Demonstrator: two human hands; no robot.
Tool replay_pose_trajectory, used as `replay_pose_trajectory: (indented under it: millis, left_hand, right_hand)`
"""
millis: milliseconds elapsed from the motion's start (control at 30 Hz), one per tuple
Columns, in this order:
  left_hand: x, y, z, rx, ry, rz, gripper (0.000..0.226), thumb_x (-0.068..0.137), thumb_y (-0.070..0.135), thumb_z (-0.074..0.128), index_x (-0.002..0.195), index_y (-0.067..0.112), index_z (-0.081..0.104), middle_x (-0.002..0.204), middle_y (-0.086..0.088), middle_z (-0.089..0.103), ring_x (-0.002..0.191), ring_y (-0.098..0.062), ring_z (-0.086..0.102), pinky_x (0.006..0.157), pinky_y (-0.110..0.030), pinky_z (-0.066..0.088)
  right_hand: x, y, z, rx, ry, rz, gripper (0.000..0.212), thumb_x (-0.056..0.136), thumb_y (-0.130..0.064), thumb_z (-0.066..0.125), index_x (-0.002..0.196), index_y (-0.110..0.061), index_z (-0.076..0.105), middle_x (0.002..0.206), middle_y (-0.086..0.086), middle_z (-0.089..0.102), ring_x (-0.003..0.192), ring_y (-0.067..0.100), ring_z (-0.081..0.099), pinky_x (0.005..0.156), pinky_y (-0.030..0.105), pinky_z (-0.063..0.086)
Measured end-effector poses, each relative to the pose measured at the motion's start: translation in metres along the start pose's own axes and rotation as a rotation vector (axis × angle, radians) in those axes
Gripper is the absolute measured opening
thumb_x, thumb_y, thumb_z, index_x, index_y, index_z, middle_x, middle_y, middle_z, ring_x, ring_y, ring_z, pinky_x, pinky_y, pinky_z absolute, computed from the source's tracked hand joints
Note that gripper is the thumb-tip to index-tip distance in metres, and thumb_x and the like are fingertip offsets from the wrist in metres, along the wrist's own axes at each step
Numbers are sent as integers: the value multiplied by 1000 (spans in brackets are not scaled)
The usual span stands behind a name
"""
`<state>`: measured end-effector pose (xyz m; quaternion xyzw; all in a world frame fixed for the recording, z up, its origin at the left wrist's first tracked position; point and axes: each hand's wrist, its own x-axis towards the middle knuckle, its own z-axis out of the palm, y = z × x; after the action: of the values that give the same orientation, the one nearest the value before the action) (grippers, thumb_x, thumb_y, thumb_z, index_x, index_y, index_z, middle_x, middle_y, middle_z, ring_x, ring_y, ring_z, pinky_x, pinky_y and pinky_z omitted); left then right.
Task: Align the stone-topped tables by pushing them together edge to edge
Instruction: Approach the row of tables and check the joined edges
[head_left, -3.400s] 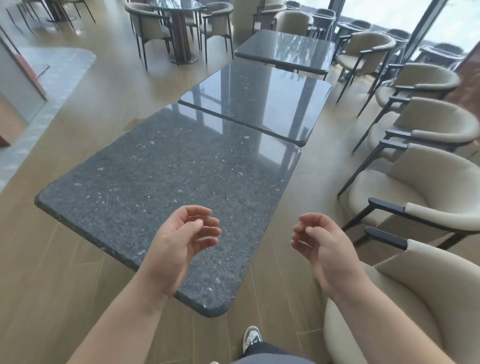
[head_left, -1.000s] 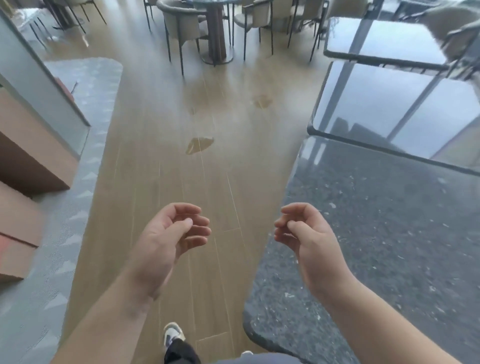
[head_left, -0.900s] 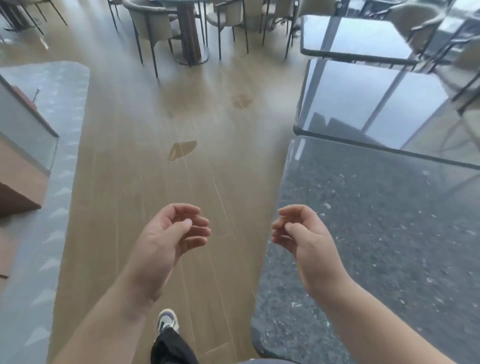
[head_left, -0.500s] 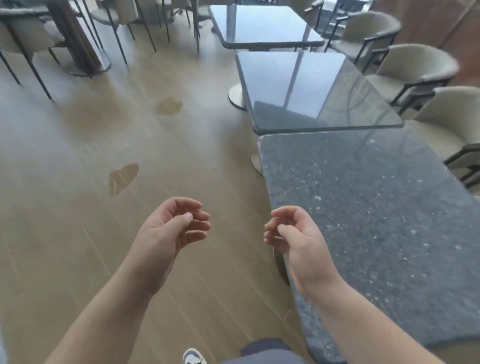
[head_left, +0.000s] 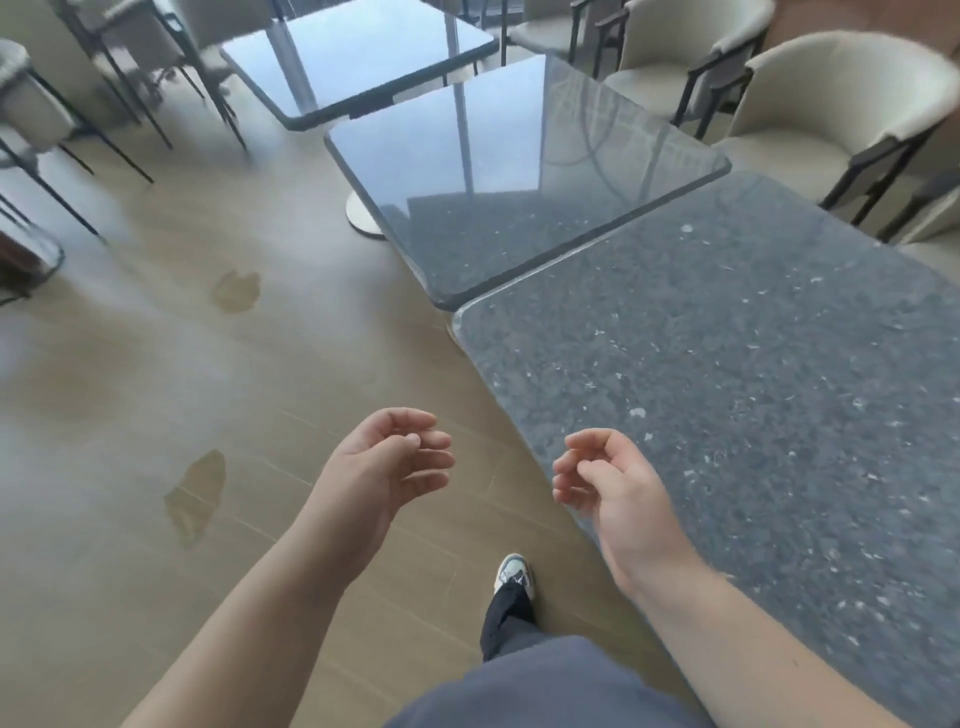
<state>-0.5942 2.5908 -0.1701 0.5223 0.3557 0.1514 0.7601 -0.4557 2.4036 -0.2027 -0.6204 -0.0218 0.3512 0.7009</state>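
Speckled grey stone tabletop (head_left: 753, 395) meets a glossy dark one (head_left: 514, 171), corners offset. Left hand (head_left: 384, 467) and right hand (head_left: 613, 488) hover, each grip loosely curled, empty

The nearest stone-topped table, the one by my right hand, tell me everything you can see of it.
The nearest stone-topped table has a dark grey slab top flecked with pale specks, like polished granite, with rounded corners and a thin rounded edge. It lies level, filling the right side of the view and running out of frame. Its base is hidden. Its far edge meets the middle table but sits offset to the right, so their left sides are out of line. Nothing lies on it. The right hand hovers over its left edge, fingers loosely curled.
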Motion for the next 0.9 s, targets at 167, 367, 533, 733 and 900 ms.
replay_pose_trajectory:
  millis: [167, 367, 533, 733, 900]
  left_hand:
    - [103, 50, -15, 102, -3, -100, 25, 99, -2, 43, 104, 9, 65, 89, -8, 73, 80, -25, 71, 71, -35, 59]
    - [209, 67, -11, 86, -40, -313, 22, 98, 0, 46, 108, 6, 64, 89, -9, 75, 80, -23, 73, 70, -35, 60]
    - [287, 60, -10, 121, -134, -504, 24, 98, 1, 43, 113, 5, 62, 94, -10, 72, 82, -23, 73, 73, -38, 58]
    - [394, 66, -37, 168, -325, -669, 24, 100, 2, 40, 114, 3, 59, 99, -13, 69, 85, -26, 71, 74, -39, 57]
    - [465, 59, -67, 216, -367, -919, 22, 103, 4, 43, 121, -4, 53, 131, -24, 59, 116, -36, 62, 91, -45, 53]
  right_hand:
    - [99, -24, 42, 47, 19, 84, 29, 92, 7, 39, 98, -8, 62, 75, 3, 68, 70, 18, 62, 70, 34, 53]
    - [172, -32, 76, 135, 107, 217, 29, 94, 9, 36, 96, -6, 60, 74, 7, 64, 65, 18, 59, 65, 32, 53]
    - [220, -16, 95, 258, 305, 331, 29, 94, 8, 34, 97, -5, 59, 76, 10, 62, 65, 21, 57, 66, 34, 51]
    - [279, 9, 130, 435, 573, 384, 28, 95, 6, 35, 97, -6, 61, 76, 10, 64, 66, 21, 60, 65, 35, 53]
    - [305, 40, 174, 624, 811, 464, 26, 96, 4, 35, 99, -5, 59, 80, 12, 63, 72, 24, 59, 69, 37, 53]
